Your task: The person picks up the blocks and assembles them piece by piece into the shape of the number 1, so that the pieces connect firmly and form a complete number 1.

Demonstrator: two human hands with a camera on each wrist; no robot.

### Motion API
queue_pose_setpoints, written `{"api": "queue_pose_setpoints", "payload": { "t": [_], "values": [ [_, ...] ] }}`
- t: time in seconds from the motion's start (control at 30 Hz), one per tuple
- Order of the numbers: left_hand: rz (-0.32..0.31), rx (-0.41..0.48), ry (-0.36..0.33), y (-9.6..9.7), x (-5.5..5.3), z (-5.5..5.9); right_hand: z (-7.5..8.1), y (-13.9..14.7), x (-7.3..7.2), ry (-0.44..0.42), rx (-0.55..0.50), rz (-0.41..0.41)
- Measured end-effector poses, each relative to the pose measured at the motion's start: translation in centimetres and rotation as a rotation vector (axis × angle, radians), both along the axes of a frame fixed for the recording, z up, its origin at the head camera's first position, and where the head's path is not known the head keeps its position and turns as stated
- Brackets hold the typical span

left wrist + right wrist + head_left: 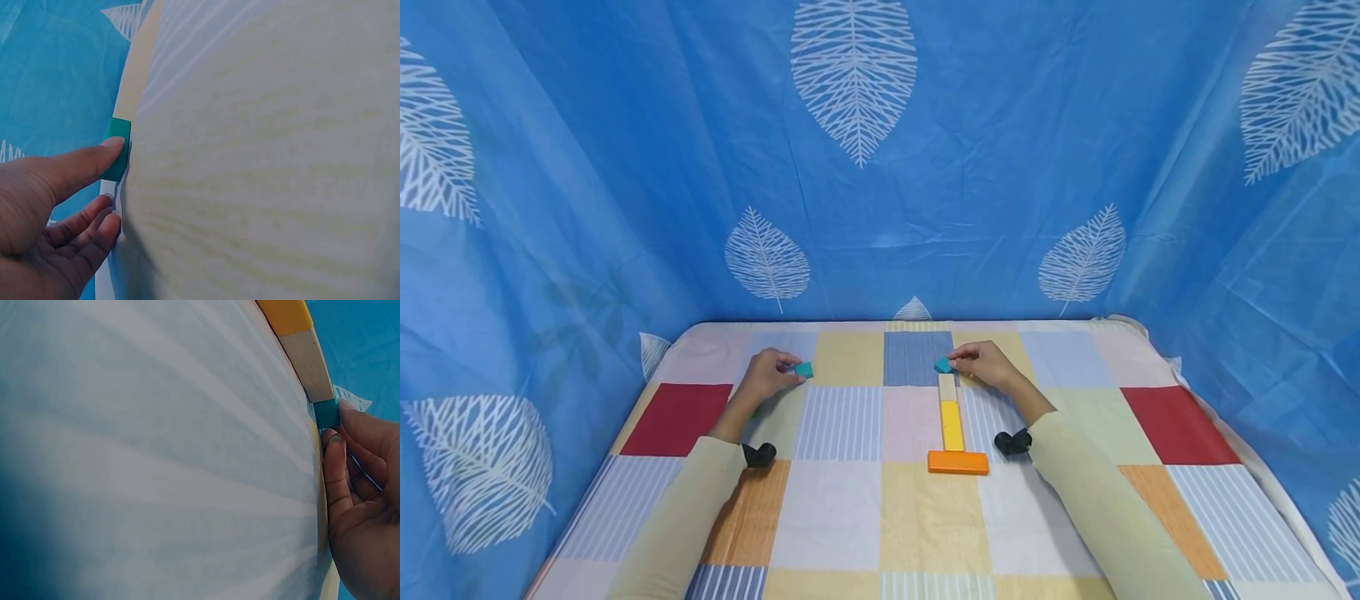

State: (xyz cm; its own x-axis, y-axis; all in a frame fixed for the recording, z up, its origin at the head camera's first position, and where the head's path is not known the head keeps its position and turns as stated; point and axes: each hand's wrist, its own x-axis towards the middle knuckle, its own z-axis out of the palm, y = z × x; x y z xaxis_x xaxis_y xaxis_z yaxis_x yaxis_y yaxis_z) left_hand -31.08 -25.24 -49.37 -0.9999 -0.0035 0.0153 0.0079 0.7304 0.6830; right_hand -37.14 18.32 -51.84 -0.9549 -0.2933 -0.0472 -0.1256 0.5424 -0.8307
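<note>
My left hand [767, 374] pinches a small teal block [804, 369] at the far left of the bed-like surface; in the left wrist view the thumb lies across this green-teal block [118, 150]. My right hand [986, 364] pinches another teal block [943, 365] at the far end of a row of blocks. That row runs from a plain wood-coloured block [947, 387] to a yellow block [951, 426], then to an orange block [958, 462] laid crosswise at the near end. In the right wrist view the teal block [326, 414] meets the end of the plain block [307, 365].
A patchwork cloth [827, 517] covers the surface. Blue curtains [925, 167] with white leaf prints stand behind it and on both sides. A black wrist camera [760, 455] sits on the left wrist, another [1012, 442] on the right.
</note>
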Motion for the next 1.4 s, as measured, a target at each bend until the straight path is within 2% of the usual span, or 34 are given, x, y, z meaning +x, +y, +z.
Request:
{"api": "queue_pose_setpoints", "payload": {
  "t": [0.27, 0.5, 0.9, 1.17, 1.4],
  "values": [
    [0.002, 0.013, 0.035, 0.0, 0.0, -0.3, -0.2, 0.0, 0.1, -0.007, -0.009, -0.005],
    [0.004, 0.041, 0.129, -0.1, 0.1, -0.5, 0.1, -0.2, 0.0, -0.018, -0.019, -0.014],
    [-0.029, 0.09, 0.206, 0.7, 0.4, -0.4, -0.1, -0.1, -0.1, -0.011, 0.002, -0.009],
    [-0.035, 0.114, 0.226, 1.7, 0.6, -0.4, 0.0, -0.2, -0.2, -0.036, 0.016, -0.037],
    [-0.05, 0.152, 0.228, 2.6, 0.9, -0.6, 0.2, -0.2, 0.0, -0.029, -0.009, -0.026]
  ]
}}
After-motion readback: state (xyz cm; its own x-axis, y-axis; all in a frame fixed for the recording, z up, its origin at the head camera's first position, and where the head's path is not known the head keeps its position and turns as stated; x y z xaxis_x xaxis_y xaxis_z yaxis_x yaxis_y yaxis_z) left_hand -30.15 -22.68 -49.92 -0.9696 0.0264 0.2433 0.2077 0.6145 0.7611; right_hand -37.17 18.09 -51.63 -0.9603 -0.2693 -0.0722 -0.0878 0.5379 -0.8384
